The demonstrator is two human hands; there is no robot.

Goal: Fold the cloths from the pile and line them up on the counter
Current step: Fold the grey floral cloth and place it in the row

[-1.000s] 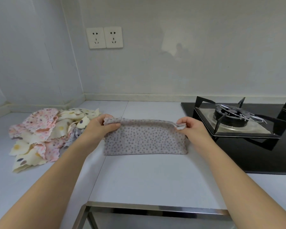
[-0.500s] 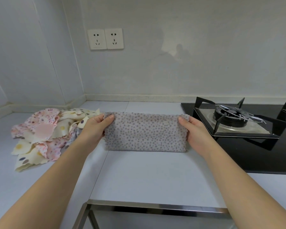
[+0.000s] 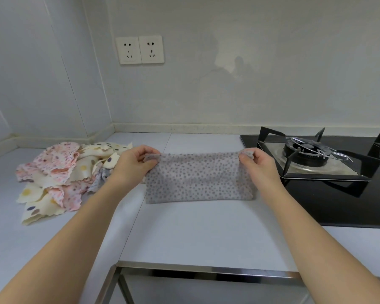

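While stretched between hands, grey dotted cloth (image 3: 199, 177) pinched: left hand (image 3: 133, 166), right hand (image 3: 258, 165), top corners.

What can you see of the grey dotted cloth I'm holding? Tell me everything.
The grey dotted cloth is soft, thin-looking fabric, pale grey with small darker dots, and seems to be folded into a long horizontal band. The left hand pinches its upper left corner and the right hand pinches its upper right corner, holding the top edge fairly taut. Its lower edge looks to rest on the white counter, between the pile of patterned cloths and the black hob.
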